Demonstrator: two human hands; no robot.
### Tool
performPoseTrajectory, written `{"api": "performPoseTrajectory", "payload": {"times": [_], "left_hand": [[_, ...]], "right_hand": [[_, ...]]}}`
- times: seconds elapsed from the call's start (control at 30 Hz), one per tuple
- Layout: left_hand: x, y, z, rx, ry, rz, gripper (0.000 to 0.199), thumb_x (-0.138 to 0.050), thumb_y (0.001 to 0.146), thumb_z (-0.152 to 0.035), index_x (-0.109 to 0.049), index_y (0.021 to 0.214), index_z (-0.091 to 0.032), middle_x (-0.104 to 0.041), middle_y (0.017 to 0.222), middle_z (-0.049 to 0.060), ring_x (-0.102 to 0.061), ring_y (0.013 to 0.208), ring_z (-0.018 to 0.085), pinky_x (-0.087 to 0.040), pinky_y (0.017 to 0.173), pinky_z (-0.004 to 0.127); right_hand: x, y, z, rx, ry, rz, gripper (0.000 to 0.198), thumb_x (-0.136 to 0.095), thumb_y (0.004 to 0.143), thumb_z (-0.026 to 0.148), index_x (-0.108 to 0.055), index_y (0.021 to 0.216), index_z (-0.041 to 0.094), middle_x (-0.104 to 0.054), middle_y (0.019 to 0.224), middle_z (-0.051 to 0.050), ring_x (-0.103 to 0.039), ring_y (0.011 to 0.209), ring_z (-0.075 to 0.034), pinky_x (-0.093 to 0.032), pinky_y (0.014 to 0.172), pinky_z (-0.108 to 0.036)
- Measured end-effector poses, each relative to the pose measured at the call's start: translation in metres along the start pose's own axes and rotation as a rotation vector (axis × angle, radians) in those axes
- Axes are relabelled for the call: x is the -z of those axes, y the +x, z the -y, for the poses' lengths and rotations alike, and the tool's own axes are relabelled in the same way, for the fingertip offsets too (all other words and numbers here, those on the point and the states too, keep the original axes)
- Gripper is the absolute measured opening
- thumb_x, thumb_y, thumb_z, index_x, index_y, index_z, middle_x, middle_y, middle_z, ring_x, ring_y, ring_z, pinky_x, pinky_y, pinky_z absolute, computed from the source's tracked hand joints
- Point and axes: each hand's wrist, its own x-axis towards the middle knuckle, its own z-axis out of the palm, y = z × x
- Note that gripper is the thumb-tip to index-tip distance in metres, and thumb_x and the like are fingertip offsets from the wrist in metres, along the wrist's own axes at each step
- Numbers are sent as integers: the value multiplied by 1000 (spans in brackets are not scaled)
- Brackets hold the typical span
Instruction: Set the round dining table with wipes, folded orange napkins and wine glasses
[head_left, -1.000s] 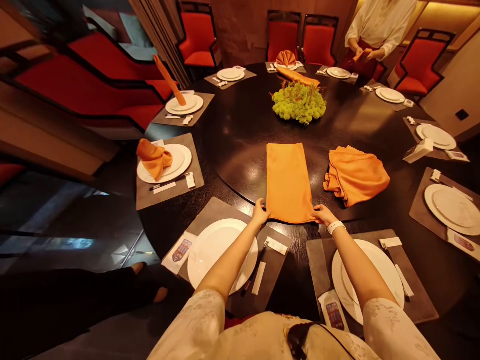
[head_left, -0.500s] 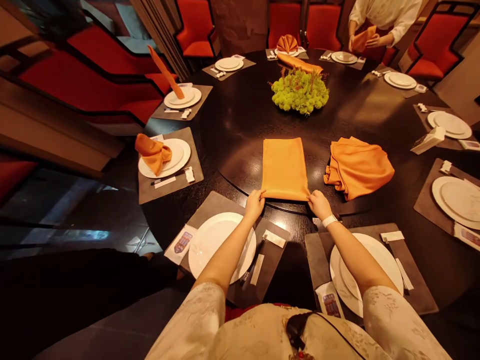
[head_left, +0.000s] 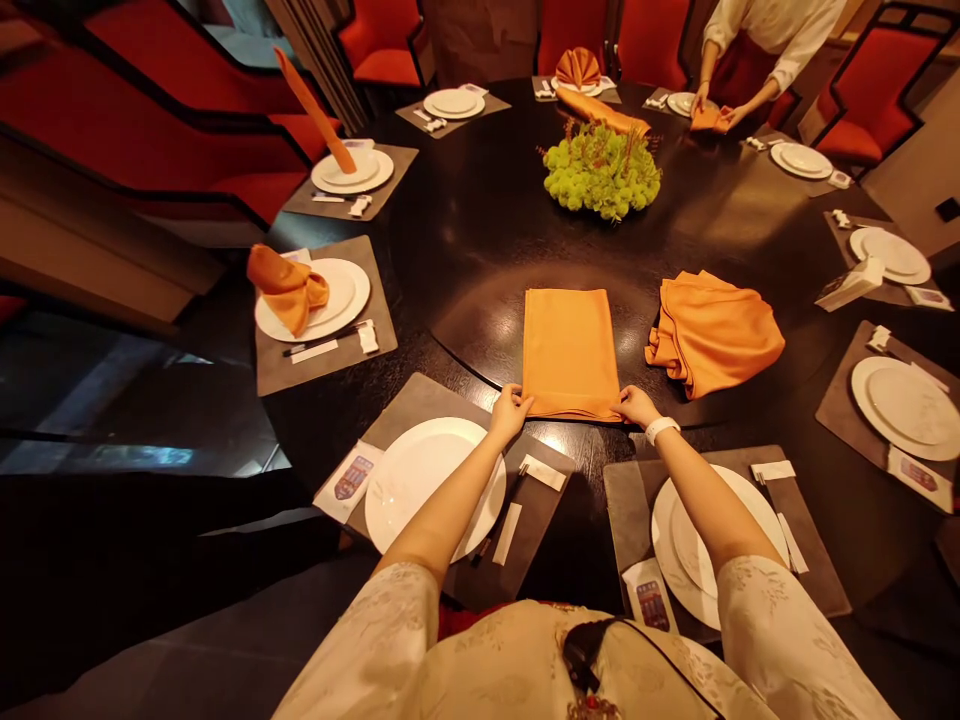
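Left hand (head_left: 512, 408) pinches the near left corner of the folded orange napkin (head_left: 570, 350), flat on the dark table (head_left: 465, 230); I judge it light, soft, best held by the corners. Right hand (head_left: 637, 407) pinches its near right corner.

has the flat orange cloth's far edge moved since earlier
Yes: the far edge of the flat orange cloth came nearer the camera, away from the green centrepiece.

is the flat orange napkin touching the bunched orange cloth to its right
Apart: the head view shows a strip of dark tabletop between the flat napkin and the bunched cloth.
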Motion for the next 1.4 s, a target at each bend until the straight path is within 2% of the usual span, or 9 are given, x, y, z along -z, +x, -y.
{"api": "performPoseTrajectory", "payload": {"times": [0.17, 0.33, 0.47, 0.57, 0.7, 0.8, 0.97, 1.2, 1.4], "left_hand": [[-2, -2, 12, 175, -113, 154, 71, -73, 80, -24, -36, 139, -15, -66, 100, 8, -58, 58, 11, -49, 58, 26], [1, -7, 19, 97, -269, 313, 93, -69, 79, -17, -14, 154, -20, -64, 96, 4, -53, 53, 8, -49, 55, 23], [3, -4, 9, -166, -137, 233, 81, -65, 73, -11, -36, 148, -21, -60, 120, 10, -58, 70, 12, -54, 69, 29], [6, -2, -5, -351, 64, 95, 63, -61, 76, -11, -54, 137, -20, -59, 118, 9, -60, 95, 20, -52, 88, 35], [10, -2, -21, -404, 271, -90, 55, -52, 82, -10, -57, 136, -20, -58, 107, 9, -59, 99, 24, -49, 89, 36], [13, -5, -23, -439, 423, -150, 51, -53, 83, -9, -60, 132, -20, -59, 106, 12, -58, 102, 28, -46, 92, 40], [17, -16, -8, -490, 553, -118, 30, -58, 84, -14, -68, 112, -20, -61, 110, 15, -56, 109, 33, -44, 95, 46], [18, -33, 16, -698, 427, 165, 22, -61, 73, -8, -61, 91, -20, -63, 118, 13, -54, 122, 31, -42, 105, 47], [3, -24, 25, -274, -108, 146, 42, -64, 79, -22, -51, 119, -18, -63, 98, 5, -65, 90, 20, -54, 84, 36]], "right_hand": [[-1, 12, 8, -96, -64, -26, 44, -74, 59, 12, -47, 93, 21, -51, 63, 7, -48, 51, -11, -36, 51, -21], [4, 18, 12, -93, -93, -32, 43, -69, 50, 4, -52, 86, 19, -52, 62, 4, -49, 56, -13, -36, 55, -24], [8, 16, 18, 22, -63, -112, 23, -64, 56, 8, -51, 72, 19, -52, 62, 3, -48, 59, -13, -37, 58, -24], [11, 9, 23, 149, -8, -243, 23, -59, 70, 18, -55, 93, 18, -58, 78, 0, -54, 70, -15, -43, 65, -24], [9, -3, 24, 334, -24, -348, 50, -56, 76, 19, -48, 125, 15, -61, 91, -5, -58, 81, -18, -48, 76, -28], [1, -12, 21, 477, -134, -355, 37, -50, 78, 12, -59, 114, 15, -61, 96, -10, -57, 88, -22, -48, 85, -34], [-9, -32, 11, 536, -230, -240, 14, -48, 84, 13, -59, 77, 18, -59, 91, -13, -54, 93, -26, -46, 88, -38], [-2, -55, -7, 585, -195, -42, 8, -53, 79, 12, -56, 76, 20, -65, 106, -9, -57, 104, -21, -44, 97, -33], [-1, -33, -14, 328, -64, -116, 9, -55, 77, 25, -46, 76, 21, -57, 71, 0, -53, 65, -14, -46, 64, -25]]}}
